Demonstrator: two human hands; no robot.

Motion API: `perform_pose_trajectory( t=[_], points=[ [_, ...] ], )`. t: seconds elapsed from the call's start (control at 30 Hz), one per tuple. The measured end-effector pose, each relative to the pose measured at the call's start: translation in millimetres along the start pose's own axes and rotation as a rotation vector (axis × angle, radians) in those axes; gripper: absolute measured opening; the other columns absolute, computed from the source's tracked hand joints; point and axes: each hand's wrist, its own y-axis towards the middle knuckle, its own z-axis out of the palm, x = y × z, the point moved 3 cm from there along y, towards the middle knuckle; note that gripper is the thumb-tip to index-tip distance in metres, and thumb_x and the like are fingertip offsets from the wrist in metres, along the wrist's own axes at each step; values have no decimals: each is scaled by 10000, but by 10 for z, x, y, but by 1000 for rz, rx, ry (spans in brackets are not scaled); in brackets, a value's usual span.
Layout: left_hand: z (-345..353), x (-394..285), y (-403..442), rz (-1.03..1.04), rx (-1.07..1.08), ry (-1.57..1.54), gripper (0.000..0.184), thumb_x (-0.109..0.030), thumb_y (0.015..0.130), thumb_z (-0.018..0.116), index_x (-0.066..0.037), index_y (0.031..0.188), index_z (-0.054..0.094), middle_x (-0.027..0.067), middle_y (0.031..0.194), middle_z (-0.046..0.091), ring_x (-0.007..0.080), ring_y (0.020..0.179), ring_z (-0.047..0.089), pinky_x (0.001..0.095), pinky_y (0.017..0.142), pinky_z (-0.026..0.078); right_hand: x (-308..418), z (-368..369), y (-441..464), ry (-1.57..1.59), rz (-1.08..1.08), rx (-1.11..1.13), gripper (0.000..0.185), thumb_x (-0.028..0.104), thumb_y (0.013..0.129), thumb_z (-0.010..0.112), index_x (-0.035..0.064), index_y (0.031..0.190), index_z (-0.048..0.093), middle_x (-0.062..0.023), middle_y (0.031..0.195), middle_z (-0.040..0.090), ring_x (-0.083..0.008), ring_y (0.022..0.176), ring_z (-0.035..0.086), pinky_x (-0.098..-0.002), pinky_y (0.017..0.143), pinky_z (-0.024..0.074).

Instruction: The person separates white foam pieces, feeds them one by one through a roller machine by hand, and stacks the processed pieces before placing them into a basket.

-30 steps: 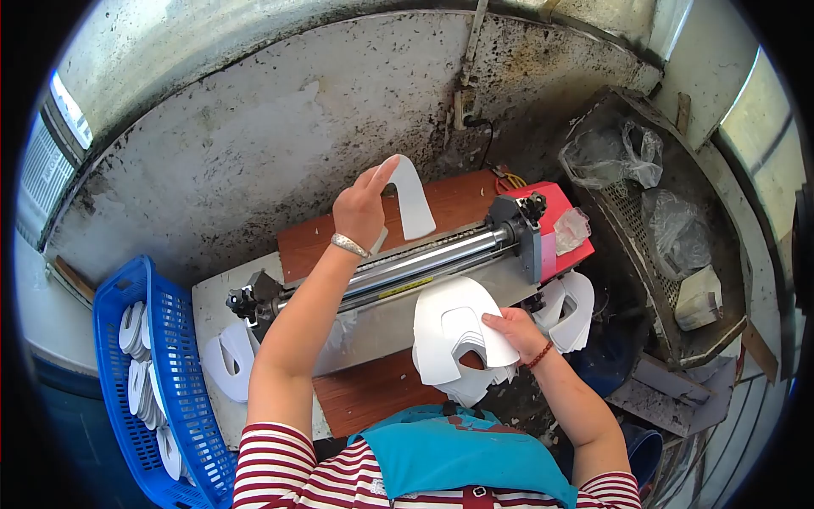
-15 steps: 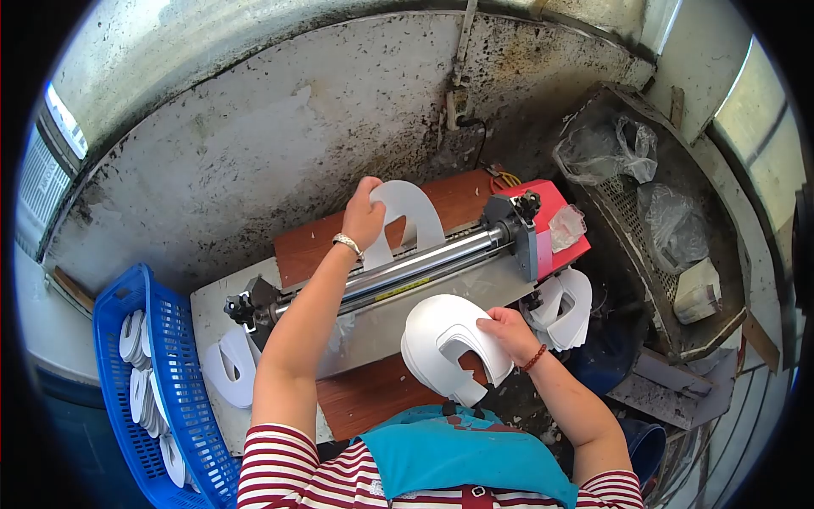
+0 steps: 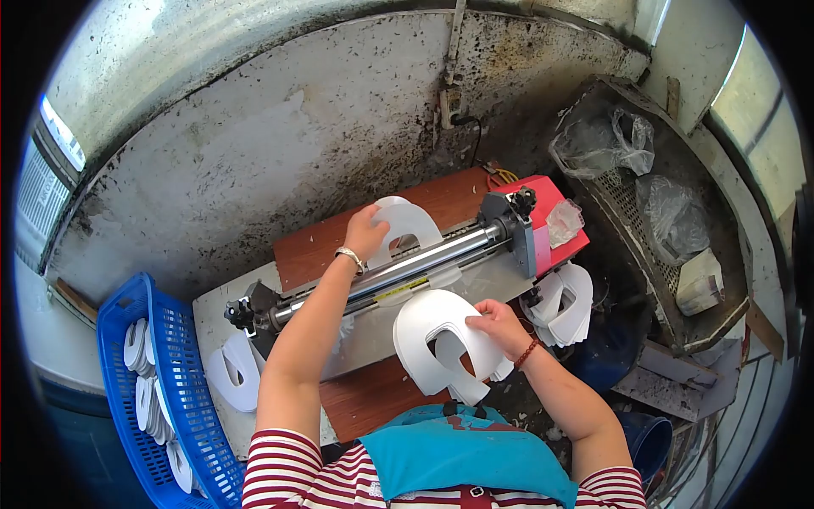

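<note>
My left hand [image 3: 366, 232] reaches over the steel roller [image 3: 407, 270] of a small machine. Its fingers are closed on the top of a white U-shaped sheet [image 3: 413, 222] standing behind the roller. Part of a translucent sheet edge [image 3: 444, 276] shows on the near side, below the roller. In front of the machine, my right hand [image 3: 498, 329] pinches a fanned stack of white U-shaped sheets [image 3: 424, 327], thumb on top. The fingers under the stack are hidden.
A blue basket [image 3: 193, 386] with similar white pieces stands at the left. More U-shaped pieces lie on the machine's left end [image 3: 233, 373] and hang at the right [image 3: 566, 307]. A dirty metal trough [image 3: 632, 229] holding plastic bags is at the far right.
My left hand has come down towards the roller with the sheet, which now sits lower, and an edge shows on the near side. The stack in my right hand has shifted slightly left and fanned out.
</note>
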Motion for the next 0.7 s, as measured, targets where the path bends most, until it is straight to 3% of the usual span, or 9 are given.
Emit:
perform_pose_trajectory(
  t=[0.03, 0.23, 0.3, 0.33, 0.37, 0.47, 0.5, 0.6, 0.7],
  points=[
    [-77, -6, 59, 93, -93, -81, 257, -45, 781, 546, -9, 1034, 574, 68, 923, 629, 146, 843, 579, 296, 768, 454, -30, -42, -21, -3, 0, -1, 256, 243, 842, 645, -8, 829, 597, -36, 751, 612, -83, 616, 546, -243, 563, 456],
    [-409, -566, -202, 531, -531, 362, 576, 62, 760, 476, -209, 1269, 494, 138, 975, 619, 308, 758, 610, 386, 638, 501, -61, -79, 99, -140, 43, -98, 270, 253, 862, 620, -13, 817, 608, -36, 717, 604, -83, 614, 528, -253, 555, 443],
    [-203, -522, -251, 732, -353, 599, 694, 90, 763, 453, -309, 1330, 427, 131, 982, 619, 309, 734, 606, 386, 588, 505, -198, -40, 287, -152, 9, -88, 274, 264, 908, 568, 10, 807, 597, -2, 688, 586, -51, 568, 487, -232, 515, 416],
    [-76, -380, -244, 565, -184, 627, 718, 82, 769, 442, -324, 1358, 389, 119, 990, 620, 325, 711, 610, 404, 611, 510, -217, -17, 346, -113, 2, -110, 311, 290, 900, 574, 6, 775, 594, -3, 670, 570, -64, 568, 473, -252, 515, 407],
    [-3, -389, -254, 204, 97, 578, 716, 45, 788, 448, -309, 1398, 323, 141, 1138, 588, 341, 908, 611, 413, 773, 504, -238, -2, 399, -74, -4, -137, 349, 317, 892, 580, 1, 743, 591, -4, 653, 554, -77, 567, 459, -272, 514, 399],
    [237, 23, -90, 105, 418, 188, 690, -29, 803, 446, -242, 1431, 256, 147, 1419, 370, 306, 1314, 341, 374, 1065, 302, -281, -9, 405, -79, -27, -153, 363, 335, 893, 578, 7, 736, 585, -2, 647, 544, -77, 567, 451, -271, 511, 394],
    [256, 12, -91, 104, 415, 188, 690, -29, 803, 446, -242, 1431, 256, 147, 1419, 370, 306, 1314, 341, 374, 1065, 302, -253, -8, 394, -130, -39, -157, 350, 329, 890, 586, 7, 751, 588, -4, 659, 554, -77, 575, 462, -265, 518, 404],
    [175, -180, -103, 296, 192, 196, 692, -17, 799, 434, -254, 1427, 265, 155, 1354, 452, 319, 1177, 497, 380, 985, 388, -199, -1, 239, -55, -63, -112, 272, 270, 852, 631, 6, 798, 592, -15, 705, 581, -79, 607, 507, -252, 549, 437],
    [-128, -470, -126, 330, -208, 153, 706, -2, 801, 470, -290, 1417, 279, 153, 1147, 596, 272, 723, 603, 389, 712, 495, -176, -60, 76, -107, -42, -87, 226, 213, 801, 667, 3, 835, 592, -33, 754, 607, -89, 641, 547, -245, 583, 463]
  ],
)
